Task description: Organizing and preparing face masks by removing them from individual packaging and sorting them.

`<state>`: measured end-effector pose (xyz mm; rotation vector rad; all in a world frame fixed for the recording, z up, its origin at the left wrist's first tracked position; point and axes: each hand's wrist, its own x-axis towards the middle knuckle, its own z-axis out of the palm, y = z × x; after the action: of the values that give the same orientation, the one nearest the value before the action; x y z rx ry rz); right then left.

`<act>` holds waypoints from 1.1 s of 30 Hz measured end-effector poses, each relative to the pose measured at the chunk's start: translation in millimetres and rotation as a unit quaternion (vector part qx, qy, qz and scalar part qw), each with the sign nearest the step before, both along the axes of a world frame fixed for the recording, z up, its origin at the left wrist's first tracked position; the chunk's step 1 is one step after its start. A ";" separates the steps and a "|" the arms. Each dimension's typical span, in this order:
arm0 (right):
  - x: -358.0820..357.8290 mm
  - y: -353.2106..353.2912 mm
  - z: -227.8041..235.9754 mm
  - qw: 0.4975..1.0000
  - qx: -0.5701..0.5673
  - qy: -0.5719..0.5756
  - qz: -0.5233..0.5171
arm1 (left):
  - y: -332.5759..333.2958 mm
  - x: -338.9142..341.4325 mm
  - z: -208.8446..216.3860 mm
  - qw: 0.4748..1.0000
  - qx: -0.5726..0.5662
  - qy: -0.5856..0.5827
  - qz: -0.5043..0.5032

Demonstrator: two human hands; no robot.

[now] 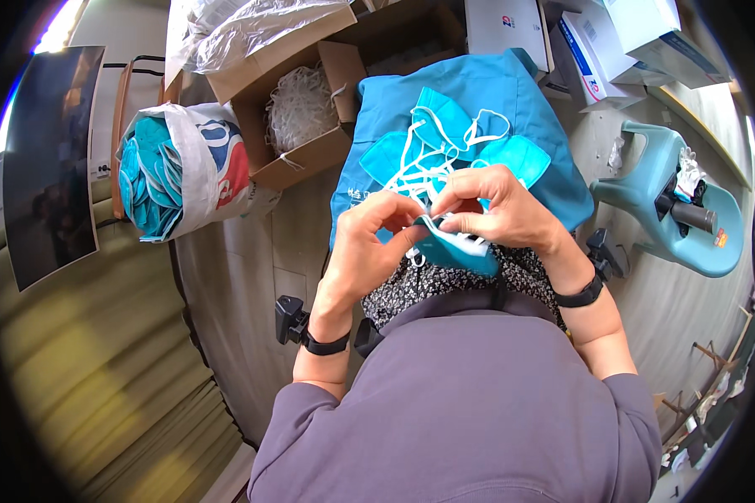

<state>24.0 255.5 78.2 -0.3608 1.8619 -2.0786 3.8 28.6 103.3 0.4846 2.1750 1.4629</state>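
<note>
A teal face mask [455, 254] with a white inner side is pinched at its upper edge by both my hands, close to my lap. My left hand [369, 239] has thumb and fingertips pressed together on it. Beside it, my right hand [505, 208] also pinches the same edge, its fingertips nearly meeting the left ones. Just beyond my hands, several teal masks [516, 158] lie fanned out on a blue cloth [554, 126]. Their white straps [419, 168] tangle together in the middle. The fingers hide part of the held mask's edge.
At the left stands a white sack [205, 163] full of teal mask pieces [153, 180]. A cardboard box [298, 172] behind it holds a heap of white elastic loops [302, 109]. White boxes [591, 63] are at the far right, near a light-blue stool [646, 184] carrying small items.
</note>
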 end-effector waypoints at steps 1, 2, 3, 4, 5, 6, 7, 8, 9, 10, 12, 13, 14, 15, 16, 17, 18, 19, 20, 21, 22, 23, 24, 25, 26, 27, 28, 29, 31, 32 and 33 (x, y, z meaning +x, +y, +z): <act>0.6 -0.8 -1.1 1.000 -0.010 -0.008 -0.005 | 0.9 -0.4 1.3 1.000 -0.009 0.024 -0.008; 1.8 -1.6 -2.4 1.000 -0.019 -0.017 -0.010 | 2.3 -0.6 3.2 0.999 -0.018 0.048 -0.017; 3.9 -1.9 -4.3 0.999 -0.021 -0.022 -0.036 | 4.3 -0.2 4.8 0.998 0.005 0.057 -0.025; 6.7 -1.5 -6.7 0.998 -0.023 -0.027 -0.061 | 4.3 0.6 7.1 0.997 0.014 0.073 -0.018; 9.5 0.4 -8.2 0.995 -0.024 -0.031 -0.087 | 3.6 1.7 9.3 0.996 0.023 0.089 -0.012; 12.5 6.0 -4.1 0.992 0.014 -0.040 -0.121 | 1.7 3.3 10.6 0.994 0.032 0.104 -0.006; 16.5 9.7 -0.1 0.991 0.034 0.013 -0.126 | -9.7 4.8 4.9 0.994 0.053 0.092 0.019; 21.4 11.8 2.4 0.988 0.055 0.065 -0.131 | -14.5 5.4 10.7 0.994 0.041 0.105 0.005; 24.1 7.8 4.2 0.986 0.064 0.098 -0.117 | -19.4 5.5 11.7 0.993 0.054 0.102 0.001; 22.4 7.2 8.1 0.985 0.068 0.112 -0.109 | -23.6 5.3 12.0 0.993 0.066 0.099 -0.003; 21.9 2.9 13.7 0.982 0.073 0.133 -0.113 | -30.7 7.8 12.1 0.993 0.084 0.081 0.003; 22.9 4.2 15.5 0.980 0.089 0.142 -0.110 | -33.7 11.5 12.8 0.993 0.089 0.074 0.007; 24.5 6.9 18.1 0.977 0.104 0.151 -0.108 | -37.1 13.5 15.3 0.993 0.093 0.068 0.012; 27.5 10.1 18.6 0.975 0.118 0.159 -0.104 | -43.0 12.4 16.4 0.991 0.104 0.073 0.034; 32.7 23.1 2.4 0.980 0.066 0.078 -0.172 | -51.2 10.0 17.3 0.989 0.114 0.078 0.056; 33.5 45.7 -5.6 0.973 0.063 0.013 -0.222 | -65.3 7.8 17.5 0.984 0.131 0.082 0.089; 28.7 58.8 -6.5 0.968 0.061 0.046 -0.239 | -76.8 5.0 16.3 0.978 0.148 0.084 0.120; 22.6 61.1 -8.6 0.967 0.091 0.057 -0.232 | -80.1 1.2 14.9 0.982 0.139 0.065 0.107; 18.9 60.2 -8.7 0.964 0.122 0.066 -0.226 | -74.4 -1.5 13.7 0.988 0.121 0.018 0.092; 8.2 52.5 -7.0 0.964 0.140 0.112 -0.196 | -65.6 -4.9 7.2 0.990 0.127 0.022 0.058; -1.6 38.7 -2.6 0.960 0.159 0.158 -0.166 | -54.8 -6.3 0.9 0.991 0.133 0.025 0.024; -1.6 22.4 10.1 0.988 0.066 0.012 -0.141 | -40.6 -5.8 -2.2 0.986 0.164 0.006 0.024; -2.1 23.3 12.0 0.986 0.081 0.019 -0.143 | -31.1 -2.8 -2.7 0.981 0.191 -0.014 0.024; -2.9 26.2 12.6 0.984 0.095 0.025 -0.146 | -29.3 0.4 -2.6 0.977 0.201 -0.056 0.038; -3.8 32.1 11.1 0.982 0.111 0.033 -0.152 | -28.7 1.7 -5.2 0.971 0.216 -0.077 0.065; -4.0 45.5 7.4 0.974 0.097 0.007 -0.203 | -28.0 4.1 -8.8 0.963 0.232 -0.100 0.092; -0.7 62.6 -3.1 0.947 0.200 0.034 -0.249 | -26.3 6.2 -11.2 0.954 0.247 -0.123 0.119; 6.1 81.6 -11.6 0.918 0.305 0.084 -0.241 | -18.0 8.4 -9.6 0.948 0.238 -0.120 0.172; 14.7 93.7 -23.1 0.852 0.436 0.176 -0.230 | -20.9 5.9 -17.5 0.958 0.202 -0.141 0.147; 18.6 93.5 -29.6 0.827 0.465 0.218 -0.227 | -24.5 4.9 -23.3 0.962 0.183 -0.152 0.135; 21.1 94.3 -41.7 0.836 0.448 0.229 -0.218 | -26.0 0.8 -25.4 0.970 0.179 -0.137 0.090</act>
<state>45.1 349.8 36.5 -0.1952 3.1838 -1.0988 4.5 2.6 77.9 0.1885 1.7829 1.9116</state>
